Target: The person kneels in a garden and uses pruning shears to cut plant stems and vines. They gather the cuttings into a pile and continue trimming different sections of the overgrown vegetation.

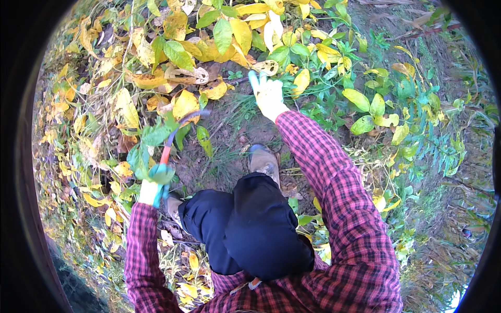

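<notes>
My left hand (152,187), in a white and teal work glove, grips a sickle by its orange handle (165,155). The sickle's curved blade (177,131) points forward and bends to the right at its tip. Green leaves (143,154) hang beside the handle and partly cover the glove; whether the hand holds them too is unclear. Farther forward, my right hand (269,96), gloved alike, reaches over the soil with two fingers stretched out and apart. Nothing shows in its grasp. Its fingertips come close to a brown, holed leaf (267,67), and contact cannot be told.
Yellowing leafy plants (184,103) crowd the front and left. Green weeds (328,98) grow on the right, beside a bare soil strip (424,74). My boots (264,160) stand on soil (227,133) with grass tufts, below my bent knees (266,231). Dry stalks (465,234) line the right edge.
</notes>
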Tool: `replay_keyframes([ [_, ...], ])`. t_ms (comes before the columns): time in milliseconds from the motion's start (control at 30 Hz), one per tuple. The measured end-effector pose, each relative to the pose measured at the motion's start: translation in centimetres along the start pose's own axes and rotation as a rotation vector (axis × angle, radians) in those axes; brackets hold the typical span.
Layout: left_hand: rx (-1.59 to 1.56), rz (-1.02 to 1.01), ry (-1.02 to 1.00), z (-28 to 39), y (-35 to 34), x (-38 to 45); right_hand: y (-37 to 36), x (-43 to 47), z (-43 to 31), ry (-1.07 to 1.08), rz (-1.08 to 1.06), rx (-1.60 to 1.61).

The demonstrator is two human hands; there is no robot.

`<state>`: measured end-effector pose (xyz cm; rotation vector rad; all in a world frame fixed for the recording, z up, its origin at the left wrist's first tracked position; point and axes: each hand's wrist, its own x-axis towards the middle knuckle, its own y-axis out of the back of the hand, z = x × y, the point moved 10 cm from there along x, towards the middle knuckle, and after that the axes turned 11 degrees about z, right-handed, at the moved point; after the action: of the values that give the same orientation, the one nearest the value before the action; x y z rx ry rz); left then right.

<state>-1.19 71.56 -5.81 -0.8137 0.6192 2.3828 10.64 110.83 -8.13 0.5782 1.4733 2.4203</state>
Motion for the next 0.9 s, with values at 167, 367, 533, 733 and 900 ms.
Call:
replay_keyframes([
  [167, -0.13, -0.31, 0.049, 4.7, -13.9, 4.9, -4.5, -1.1, 5.7, -0.295, -0.217, -0.082],
  [367, 0.07, -0.336, -0.126, 8.9, -25.9, 7.9, -5.5, -2.2, 5.6, -0.129, -0.082, 0.085],
  [533, 0.268, -0.429, -0.125, 5.6, -22.5, 8.9, -4.3, -2.1, 6.2, -0.105, -0.029, 0.147],
  [733, 0.344, 0.021, 0.144, -2.7, 1.2, 4.9, 2.3, -0.6, 2.5, -0.024, 0.003, 0.238],
  [900, 0.31, 0.146, -0.01, -0.3, 5.5, -1.1, 7.8, -1.7, -9.6, 0.302, -0.27, 0.634],
])
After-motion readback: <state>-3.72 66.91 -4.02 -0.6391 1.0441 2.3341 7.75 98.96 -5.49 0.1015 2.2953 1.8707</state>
